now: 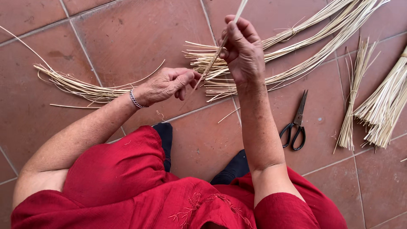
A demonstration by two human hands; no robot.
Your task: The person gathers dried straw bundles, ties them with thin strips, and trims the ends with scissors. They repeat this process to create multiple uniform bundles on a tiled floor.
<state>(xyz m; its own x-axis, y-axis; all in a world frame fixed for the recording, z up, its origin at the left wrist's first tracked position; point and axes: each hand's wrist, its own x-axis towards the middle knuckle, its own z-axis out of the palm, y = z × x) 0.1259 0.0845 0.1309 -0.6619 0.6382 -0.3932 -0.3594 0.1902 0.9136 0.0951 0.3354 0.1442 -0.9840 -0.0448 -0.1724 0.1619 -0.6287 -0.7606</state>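
A single pale straw stalk (214,60) runs slantwise between my hands. My right hand (242,51) is raised and pinches the stalk's upper part, whose top leaves the frame at the top edge. My left hand (167,84), with a silver bracelet on the wrist, grips the stalk's lower end between thumb and fingers. Behind my hands a large bundle of straw (292,46) lies on the terracotta tile floor (140,34).
A smaller pile of straw (80,87) lies at the left. Black scissors (295,123) rest on the floor at the right, beside a tied thin bundle (354,99) and a thicker sheaf (386,104). My red garment (127,186) and dark socks fill the bottom.
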